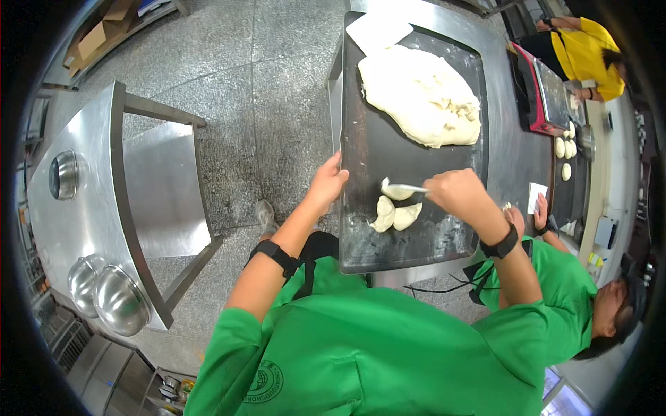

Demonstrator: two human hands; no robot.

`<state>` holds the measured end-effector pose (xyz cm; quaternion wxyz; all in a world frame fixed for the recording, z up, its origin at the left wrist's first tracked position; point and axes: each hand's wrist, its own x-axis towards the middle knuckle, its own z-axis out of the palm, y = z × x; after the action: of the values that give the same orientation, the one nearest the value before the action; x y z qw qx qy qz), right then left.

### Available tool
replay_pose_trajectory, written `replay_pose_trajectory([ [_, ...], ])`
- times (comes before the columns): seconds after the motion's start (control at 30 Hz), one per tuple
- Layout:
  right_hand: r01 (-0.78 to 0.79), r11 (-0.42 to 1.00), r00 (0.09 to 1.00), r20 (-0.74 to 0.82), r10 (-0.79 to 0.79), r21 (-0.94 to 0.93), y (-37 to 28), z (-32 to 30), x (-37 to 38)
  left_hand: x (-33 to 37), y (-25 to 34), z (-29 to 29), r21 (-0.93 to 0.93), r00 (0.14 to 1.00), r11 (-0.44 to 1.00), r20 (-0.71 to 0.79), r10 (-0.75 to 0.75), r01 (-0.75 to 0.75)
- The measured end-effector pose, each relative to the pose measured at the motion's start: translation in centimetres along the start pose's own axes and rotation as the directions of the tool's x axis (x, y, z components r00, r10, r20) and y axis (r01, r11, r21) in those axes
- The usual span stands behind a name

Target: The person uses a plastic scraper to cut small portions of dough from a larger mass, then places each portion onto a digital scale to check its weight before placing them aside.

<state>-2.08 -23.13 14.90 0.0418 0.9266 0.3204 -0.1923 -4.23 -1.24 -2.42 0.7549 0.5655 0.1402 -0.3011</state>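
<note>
At the left rim of a dark baking tray (371,149), my left hand (329,183) grips the edge with fingers and thumb. My right hand (458,194) is closed around a pale, thin-bladed scraper (411,188), seen nearly edge-on. Its blade touches or lies just over a small dough piece (395,193); which of these, I cannot tell. Two more cut pieces, a left one (383,215) and a right one (407,217), lie just nearer to me. A large pale dough mass (423,93) fills the far part of the tray, its right side ragged.
A white sheet (379,32) lies at the tray's far left corner. Rightward stand a red-sided scale (548,97) and several dough balls (566,147). A co-worker in green (548,277) and one in yellow (600,59) work there. Steel bowls (121,299) sit on the left table.
</note>
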Motion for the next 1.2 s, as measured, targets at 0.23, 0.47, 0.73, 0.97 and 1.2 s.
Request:
replay_pose_trajectory([
  [0.23, 0.155, 0.984, 0.978, -0.123, -0.165, -0.091, -2.5, 1.7, -2.7, -0.4, 0.8, 0.1, -0.12, 1.0, 0.993, 0.006, -0.022, 0.023],
  [0.47, -0.025, 0.998, 0.981, -0.193, 0.012, -0.062, -3.0, 3.1, -7.4, -0.3, 0.4, 0.0, -0.034, 0.996, 0.996, 0.001, -0.087, 0.087],
  [0.73, -0.212, 0.943, 0.897, -0.333, 0.292, 0.257, -5.1, 2.2, -10.4, -0.8, 1.2, 0.3, -0.031, 0.992, 0.995, -0.072, -0.1, 0.098],
  [0.97, -0.359, 0.821, 0.881, -0.128, 0.455, 0.444, -4.4, 2.2, -10.8, -0.4, 1.1, 0.0, -0.014, 0.992, 0.991, 0.009, -0.129, 0.13],
  [1.2, -0.259, 0.846, 0.784, -0.409, 0.466, 0.467, -3.9, -3.7, -6.8, -0.5, 0.8, -0.2, 0.079, 0.988, 0.986, -0.063, -0.14, 0.145],
])
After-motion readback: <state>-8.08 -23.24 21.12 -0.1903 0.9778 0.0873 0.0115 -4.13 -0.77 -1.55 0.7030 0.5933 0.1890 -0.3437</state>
